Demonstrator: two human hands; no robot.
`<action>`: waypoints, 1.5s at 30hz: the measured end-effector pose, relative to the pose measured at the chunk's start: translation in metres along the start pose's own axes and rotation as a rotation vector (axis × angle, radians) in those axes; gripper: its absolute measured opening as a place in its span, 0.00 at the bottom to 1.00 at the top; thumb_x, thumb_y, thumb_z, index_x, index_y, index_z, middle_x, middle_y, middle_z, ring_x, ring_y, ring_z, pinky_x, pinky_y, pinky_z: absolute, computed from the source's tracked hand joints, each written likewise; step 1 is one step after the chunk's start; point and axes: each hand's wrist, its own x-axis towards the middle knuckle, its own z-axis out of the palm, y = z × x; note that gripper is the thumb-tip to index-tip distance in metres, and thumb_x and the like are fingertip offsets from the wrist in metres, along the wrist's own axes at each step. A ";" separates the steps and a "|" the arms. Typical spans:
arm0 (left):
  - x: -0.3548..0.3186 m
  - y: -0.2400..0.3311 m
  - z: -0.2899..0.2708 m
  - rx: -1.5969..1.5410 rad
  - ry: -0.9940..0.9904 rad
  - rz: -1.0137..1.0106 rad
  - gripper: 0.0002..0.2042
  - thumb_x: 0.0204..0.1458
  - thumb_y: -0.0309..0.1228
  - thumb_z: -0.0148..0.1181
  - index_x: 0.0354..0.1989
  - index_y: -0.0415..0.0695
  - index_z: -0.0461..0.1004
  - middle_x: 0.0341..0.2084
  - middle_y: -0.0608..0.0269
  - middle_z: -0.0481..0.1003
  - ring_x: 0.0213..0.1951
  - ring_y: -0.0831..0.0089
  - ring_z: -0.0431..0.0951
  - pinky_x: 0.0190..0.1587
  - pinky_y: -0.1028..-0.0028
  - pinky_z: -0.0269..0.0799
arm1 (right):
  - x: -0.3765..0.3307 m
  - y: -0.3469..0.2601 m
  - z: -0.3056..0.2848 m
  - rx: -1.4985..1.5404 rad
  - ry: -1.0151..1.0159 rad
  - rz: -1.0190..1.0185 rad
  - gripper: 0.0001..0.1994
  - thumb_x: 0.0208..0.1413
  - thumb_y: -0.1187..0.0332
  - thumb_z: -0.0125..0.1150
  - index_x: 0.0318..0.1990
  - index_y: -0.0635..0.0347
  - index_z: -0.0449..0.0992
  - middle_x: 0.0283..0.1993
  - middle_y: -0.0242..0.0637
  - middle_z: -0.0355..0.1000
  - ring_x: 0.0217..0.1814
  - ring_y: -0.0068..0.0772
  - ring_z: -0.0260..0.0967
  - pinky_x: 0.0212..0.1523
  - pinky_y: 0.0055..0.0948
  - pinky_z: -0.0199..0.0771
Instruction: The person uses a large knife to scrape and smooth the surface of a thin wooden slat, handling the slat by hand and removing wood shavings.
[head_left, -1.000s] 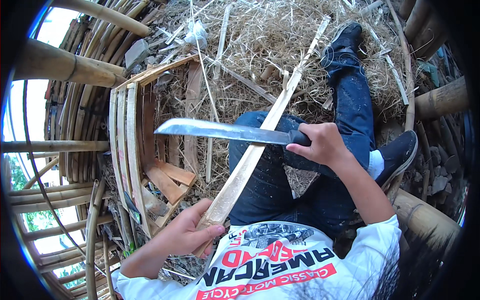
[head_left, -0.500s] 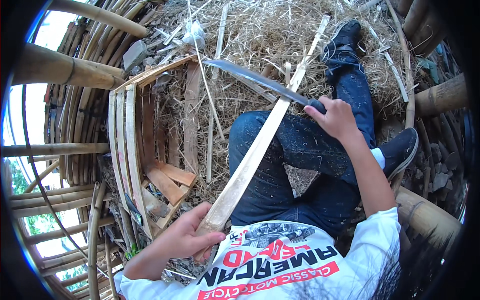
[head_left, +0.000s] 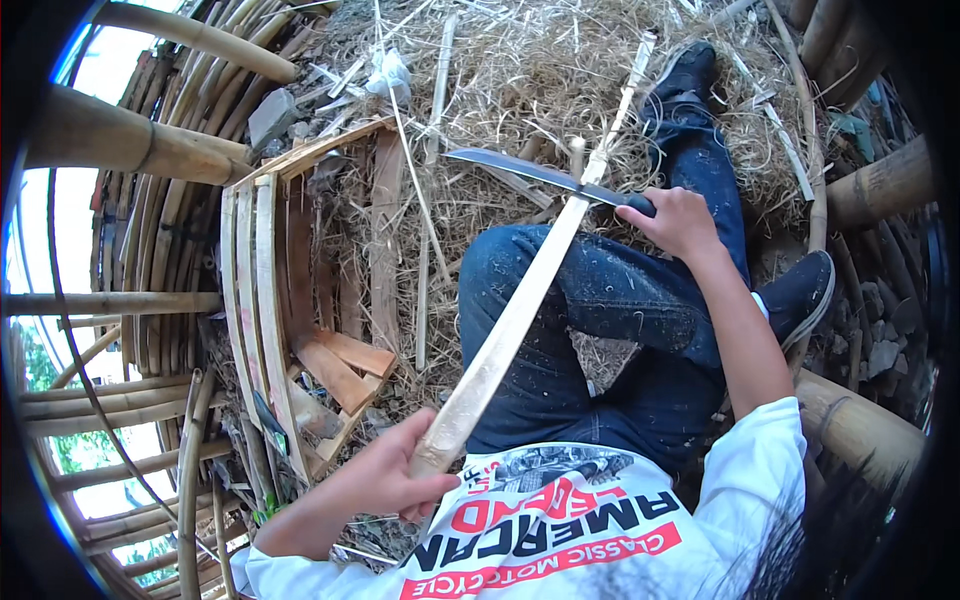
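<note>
Both hands gripping | left hand (head_left: 385, 478) fingers clamp bamboo slat (head_left: 520, 310) | right hand (head_left: 678, 218) machete (head_left: 535, 172) moved farther up slat

Counted: two hands, one blade, one long strip, two shoes.

Saw one left hand (head_left: 385, 480) and one right hand (head_left: 680, 220); one long pale bamboo strip (head_left: 520, 310); one dark machete (head_left: 530, 172); two black shoes (head_left: 685, 75) (head_left: 800, 295); one white crumpled scrap (head_left: 388, 72) on the straw; two thick bamboo poles (head_left: 140, 140) at upper left; slats in the wooden frame (head_left: 270, 300) too overlapped to number.
</note>
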 end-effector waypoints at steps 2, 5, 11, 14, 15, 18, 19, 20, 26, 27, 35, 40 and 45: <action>0.002 0.001 -0.001 -0.068 -0.003 0.016 0.23 0.52 0.25 0.63 0.54 0.40 0.58 0.18 0.67 0.70 0.15 0.81 0.72 0.14 0.79 0.65 | -0.005 -0.017 -0.005 -0.003 -0.012 0.000 0.28 0.50 0.37 0.56 0.25 0.56 0.78 0.21 0.47 0.74 0.28 0.51 0.75 0.32 0.45 0.74; 0.003 0.001 -0.003 -0.093 0.005 0.037 0.24 0.52 0.25 0.63 0.54 0.40 0.58 0.18 0.67 0.70 0.15 0.81 0.72 0.14 0.80 0.64 | -0.020 -0.049 -0.018 0.231 -0.037 -0.167 0.24 0.48 0.43 0.63 0.24 0.58 0.75 0.21 0.47 0.72 0.27 0.52 0.73 0.29 0.43 0.71; -0.008 0.000 -0.003 0.030 0.012 0.008 0.24 0.50 0.23 0.62 0.54 0.40 0.58 0.18 0.67 0.70 0.15 0.81 0.71 0.14 0.79 0.64 | -0.015 -0.022 -0.009 0.190 -0.037 -0.208 0.29 0.46 0.34 0.58 0.23 0.55 0.77 0.20 0.43 0.73 0.26 0.48 0.74 0.30 0.43 0.73; -0.009 0.001 0.001 -0.090 0.024 0.037 0.24 0.49 0.22 0.62 0.54 0.40 0.58 0.18 0.68 0.70 0.15 0.81 0.71 0.14 0.80 0.64 | 0.006 0.030 -0.003 0.053 -0.084 0.174 0.30 0.49 0.34 0.54 0.27 0.56 0.80 0.23 0.44 0.75 0.31 0.48 0.76 0.35 0.45 0.75; -0.007 0.000 0.004 -0.052 -0.021 0.019 0.24 0.49 0.22 0.61 0.54 0.40 0.58 0.18 0.67 0.70 0.15 0.81 0.71 0.14 0.80 0.64 | 0.003 0.035 0.003 0.019 -0.068 0.161 0.31 0.49 0.34 0.54 0.27 0.57 0.80 0.23 0.45 0.75 0.30 0.48 0.76 0.35 0.45 0.75; 0.000 0.000 0.001 -0.036 -0.063 -0.009 0.25 0.49 0.21 0.61 0.55 0.40 0.58 0.20 0.65 0.71 0.15 0.81 0.71 0.14 0.80 0.65 | -0.002 0.011 0.003 0.030 -0.020 0.095 0.31 0.49 0.34 0.54 0.26 0.57 0.79 0.22 0.46 0.75 0.29 0.50 0.76 0.34 0.45 0.75; 0.000 0.001 0.000 -0.028 -0.018 0.008 0.25 0.49 0.21 0.61 0.54 0.41 0.58 0.20 0.65 0.71 0.15 0.81 0.71 0.14 0.80 0.65 | -0.002 0.000 0.001 0.074 0.013 0.030 0.30 0.49 0.34 0.55 0.26 0.57 0.79 0.22 0.47 0.74 0.29 0.50 0.76 0.34 0.45 0.75; 0.000 0.003 0.000 -0.019 0.029 0.025 0.25 0.49 0.21 0.61 0.54 0.41 0.58 0.20 0.65 0.71 0.15 0.81 0.71 0.14 0.80 0.65 | -0.005 -0.011 -0.002 0.143 -0.033 -0.011 0.30 0.49 0.34 0.55 0.25 0.57 0.78 0.21 0.47 0.73 0.27 0.51 0.75 0.32 0.45 0.75; -0.007 0.002 0.000 -0.019 0.059 0.057 0.25 0.49 0.22 0.62 0.54 0.41 0.59 0.22 0.66 0.71 0.16 0.83 0.72 0.15 0.80 0.66 | -0.017 -0.042 -0.013 0.196 -0.117 -0.192 0.29 0.48 0.34 0.56 0.25 0.55 0.78 0.20 0.45 0.73 0.26 0.50 0.74 0.31 0.44 0.74; -0.012 0.000 0.000 0.014 0.070 0.060 0.24 0.49 0.22 0.62 0.54 0.41 0.59 0.22 0.66 0.71 0.16 0.82 0.72 0.15 0.80 0.66 | -0.013 -0.035 -0.013 0.202 -0.107 -0.167 0.30 0.48 0.34 0.55 0.25 0.55 0.78 0.20 0.45 0.73 0.27 0.50 0.74 0.32 0.44 0.74; -0.001 -0.001 0.002 -0.004 0.001 0.055 0.24 0.49 0.21 0.61 0.54 0.40 0.58 0.21 0.66 0.70 0.16 0.82 0.71 0.15 0.80 0.65 | 0.001 0.016 0.007 0.001 -0.046 0.095 0.32 0.49 0.33 0.55 0.24 0.59 0.79 0.22 0.47 0.75 0.29 0.51 0.76 0.34 0.45 0.75; 0.000 -0.001 -0.002 -0.120 0.025 0.103 0.24 0.49 0.20 0.60 0.54 0.40 0.57 0.21 0.66 0.70 0.16 0.81 0.71 0.13 0.80 0.64 | -0.020 -0.029 -0.013 0.220 0.009 -0.058 0.30 0.48 0.34 0.57 0.23 0.56 0.77 0.19 0.46 0.72 0.26 0.50 0.75 0.31 0.44 0.75; -0.021 -0.002 -0.002 -0.053 0.019 0.068 0.25 0.49 0.21 0.60 0.54 0.39 0.57 0.22 0.66 0.71 0.16 0.82 0.72 0.14 0.80 0.65 | -0.011 -0.012 -0.001 0.137 -0.074 -0.039 0.31 0.48 0.32 0.54 0.27 0.54 0.80 0.22 0.46 0.75 0.30 0.49 0.76 0.36 0.45 0.76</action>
